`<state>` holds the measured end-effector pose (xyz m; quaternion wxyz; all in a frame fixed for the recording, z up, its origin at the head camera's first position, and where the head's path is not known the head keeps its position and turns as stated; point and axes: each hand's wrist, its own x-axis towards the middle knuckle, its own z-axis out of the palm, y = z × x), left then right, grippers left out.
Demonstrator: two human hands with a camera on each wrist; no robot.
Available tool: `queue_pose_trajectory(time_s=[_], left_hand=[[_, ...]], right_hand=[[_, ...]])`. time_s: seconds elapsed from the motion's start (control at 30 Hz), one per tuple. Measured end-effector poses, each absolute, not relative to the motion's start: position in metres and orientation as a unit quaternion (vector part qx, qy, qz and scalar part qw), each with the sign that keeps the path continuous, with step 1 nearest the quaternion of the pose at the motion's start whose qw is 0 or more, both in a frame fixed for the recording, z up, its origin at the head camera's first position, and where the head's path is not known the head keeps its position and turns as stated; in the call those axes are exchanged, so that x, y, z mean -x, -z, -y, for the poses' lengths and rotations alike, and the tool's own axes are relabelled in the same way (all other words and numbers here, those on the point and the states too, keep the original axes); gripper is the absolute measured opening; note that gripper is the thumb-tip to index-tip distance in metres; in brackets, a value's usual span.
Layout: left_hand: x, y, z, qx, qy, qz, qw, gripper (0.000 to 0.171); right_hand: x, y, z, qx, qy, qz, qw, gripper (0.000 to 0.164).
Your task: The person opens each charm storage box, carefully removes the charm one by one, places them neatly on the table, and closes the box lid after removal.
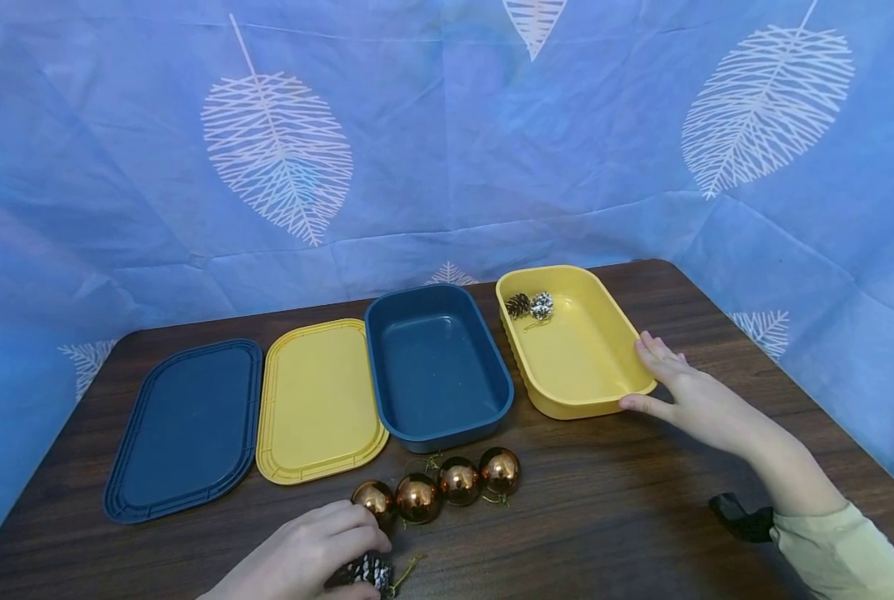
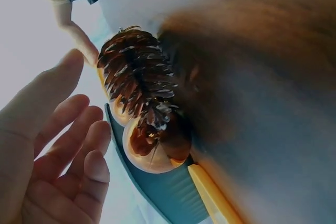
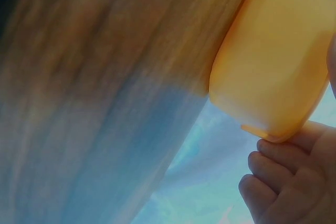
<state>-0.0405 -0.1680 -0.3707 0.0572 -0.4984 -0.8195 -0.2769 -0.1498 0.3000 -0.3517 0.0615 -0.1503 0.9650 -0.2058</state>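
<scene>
At the front edge of the head view, my left hand (image 1: 304, 550) reaches over a large brown pine cone (image 1: 372, 573) with whitish scale tips and a gold string. In the left wrist view a gap shows between its loosely bent fingers and the pine cone (image 2: 139, 72). Several shiny copper Christmas balls (image 1: 459, 481) lie in a row just beyond. My right hand (image 1: 690, 400) rests at the near right corner of a yellow box (image 1: 585, 362), thumb and fingers spread along the rim. Inside that box sit a small brown pine cone (image 1: 517, 306) and a white-flecked one (image 1: 541, 306).
A dark blue box (image 1: 442, 371) stands left of the yellow one. Farther left lie a yellow lid (image 1: 319, 400) and a dark blue lid (image 1: 187, 429). Blue cloth (image 1: 447, 150) hangs behind the wooden table (image 1: 604, 500). A black strap piece (image 1: 741, 518) sits at the right wrist.
</scene>
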Motion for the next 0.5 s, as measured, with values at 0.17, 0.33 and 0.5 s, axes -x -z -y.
queue_pose_trajectory(time_s=[0.17, 0.33, 0.5], left_hand=[[0.046, 0.36, 0.166, 0.501, 0.269, 0.816, 0.103, 0.028], [0.062, 0.333, 0.16, 0.478, 0.268, 0.824, 0.146, 0.028], [0.09, 0.298, 0.15, 0.434, 0.302, 0.843, 0.103, 0.025]], right_hand=[[0.15, 0.352, -0.3, 0.149, 0.208, -0.965, 0.063, 0.096], [0.151, 0.352, -0.301, 0.151, 0.212, -0.963, 0.066, 0.096], [0.15, 0.351, -0.3, 0.154, 0.215, -0.962, 0.065, 0.096]])
